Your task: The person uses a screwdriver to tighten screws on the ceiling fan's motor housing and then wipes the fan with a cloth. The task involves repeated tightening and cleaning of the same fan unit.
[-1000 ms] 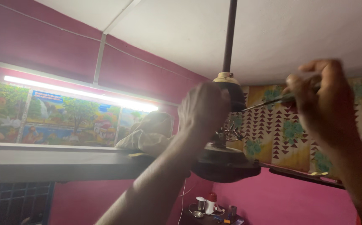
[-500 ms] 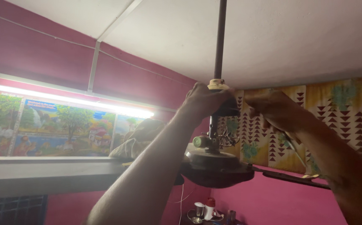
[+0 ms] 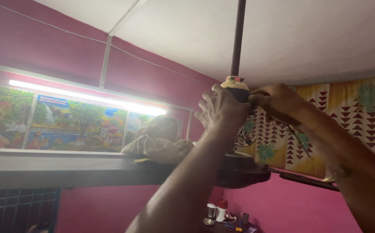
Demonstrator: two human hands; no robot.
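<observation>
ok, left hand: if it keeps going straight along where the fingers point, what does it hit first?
The left hand points up and right, fingers already at the fan's cup on the downrod. So the cup comes first, likely touching already; the right hand sits just beyond. Depth is unclear.

A long grey shelf (image 3: 66,166) runs across the lower left of the frame, along the pink wall below the lit tube. A crumpled beige cloth (image 3: 159,140) lies heaped on its right end, near the middle of the frame. At the bottom centre, a dark small table (image 3: 217,227) carries a steel cup (image 3: 211,211), a white bottle with a red cap (image 3: 222,210) just beside it, and a small glass (image 3: 244,218) further right.
</observation>
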